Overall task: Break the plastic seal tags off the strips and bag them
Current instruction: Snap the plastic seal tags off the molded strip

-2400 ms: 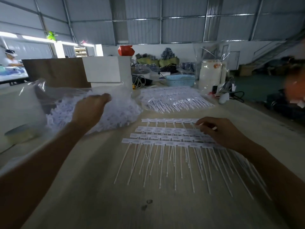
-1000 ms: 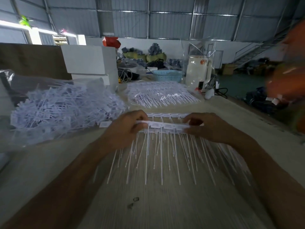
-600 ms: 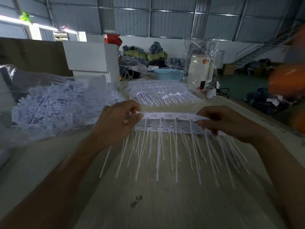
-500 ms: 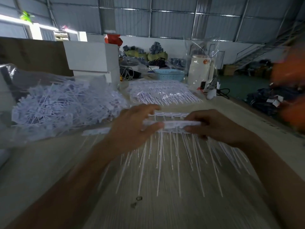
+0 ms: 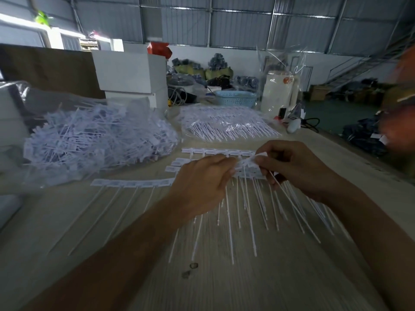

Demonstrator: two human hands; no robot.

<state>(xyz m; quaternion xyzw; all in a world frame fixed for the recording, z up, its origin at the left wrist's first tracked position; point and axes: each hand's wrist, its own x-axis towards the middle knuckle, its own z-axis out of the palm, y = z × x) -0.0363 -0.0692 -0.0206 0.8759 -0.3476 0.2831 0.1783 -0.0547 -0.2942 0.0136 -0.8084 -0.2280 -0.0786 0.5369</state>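
A: What is lying nearest on the wooden table (image 5: 258, 286)?

B: Two small dark marks (image 5: 190, 269) are sitting on the bare wood near the front edge, between the two forearms. Just beyond them the thin white tails of the seal tags are fanning out toward the camera.

A: And the hands?

B: They are meeting above those tails. The left hand (image 5: 202, 185) is curling its fingers round one end of a strip of seal tags (image 5: 247, 163), and the right hand (image 5: 292, 167) is pinching the other end, so both are clamped on the same strip, close together. The strip is buckling between them, with its tails hanging down and slanting.

A: Is anything getting in the way?

B: The left hand is covering part of the strips behind it. A flat strip (image 5: 132, 182) is lying on the table to its left, touching nothing else, and three more rows of strips (image 5: 215, 151) are peeking out past the knuckles.

A: What is sitting further back?

B: A clear bag of loose tags (image 5: 96, 140) is slumping at the far left, a heap of white pieces. To its right a bundle of unbroken strips (image 5: 229, 126) is lying in clear wrap. Behind those, white boxes (image 5: 130, 72), a pale blue basket (image 5: 235, 98) and a white container (image 5: 278, 93) are standing at the back of the table
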